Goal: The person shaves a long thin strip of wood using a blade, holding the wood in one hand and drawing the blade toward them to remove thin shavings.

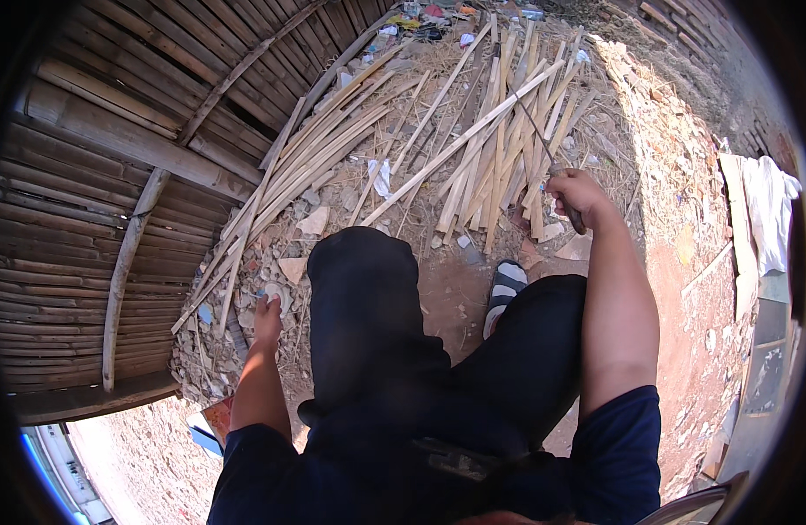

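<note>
Where wooden strips [464,143] lie crisscrossed, rubble [314,220] around, slatted wall [62,236] alongside

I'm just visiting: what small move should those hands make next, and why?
Perhaps bring the left hand forward to steady one of the wood strips: the right hand grips a thin tool reaching over them, while the left is down by the rubble, holding no strip.

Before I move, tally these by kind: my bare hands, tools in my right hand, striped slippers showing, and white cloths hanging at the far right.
Bare hands: 2 (left hand, right hand)
Dark-handled tool: 1
Striped slipper: 1
Hanging white cloth: 1
Total: 5
</note>
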Demonstrator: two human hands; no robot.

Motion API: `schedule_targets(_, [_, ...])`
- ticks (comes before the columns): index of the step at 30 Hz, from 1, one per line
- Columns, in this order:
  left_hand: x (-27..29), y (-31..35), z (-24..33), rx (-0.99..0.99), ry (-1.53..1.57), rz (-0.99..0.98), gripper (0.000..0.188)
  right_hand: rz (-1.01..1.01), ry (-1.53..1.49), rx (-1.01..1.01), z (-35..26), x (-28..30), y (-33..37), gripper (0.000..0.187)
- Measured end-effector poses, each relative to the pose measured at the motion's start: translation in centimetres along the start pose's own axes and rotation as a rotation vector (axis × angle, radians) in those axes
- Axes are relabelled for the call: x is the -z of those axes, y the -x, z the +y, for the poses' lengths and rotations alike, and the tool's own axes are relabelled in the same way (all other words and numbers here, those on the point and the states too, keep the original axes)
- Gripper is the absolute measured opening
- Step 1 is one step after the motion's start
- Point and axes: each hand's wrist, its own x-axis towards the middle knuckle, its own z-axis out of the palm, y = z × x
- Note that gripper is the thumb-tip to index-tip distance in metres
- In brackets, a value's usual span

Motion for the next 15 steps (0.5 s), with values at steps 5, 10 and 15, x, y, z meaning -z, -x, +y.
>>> schedule_targets(5, [1.9, -1.9, -12.0, 0.061, 0.039, 0.008, 0.072, -0.176, 0.379, -0.098, -2.5, -6.6, -2.1, 0.032])
schedule_targets(10, [2.3, -0.7, -12.5, 0.083, 0.120, -0.055, 0.060, -0.293, 1.032, 0.041, -5.3, -15.3, -5.8, 0.055])
schedule_targets(15, [2.3, 0.9, -11.2, 0.107, 0.240, -0.124, 0.055, -0.338, 1.087, 0.393, -3.0, -22.2, -8.5, 0.059])
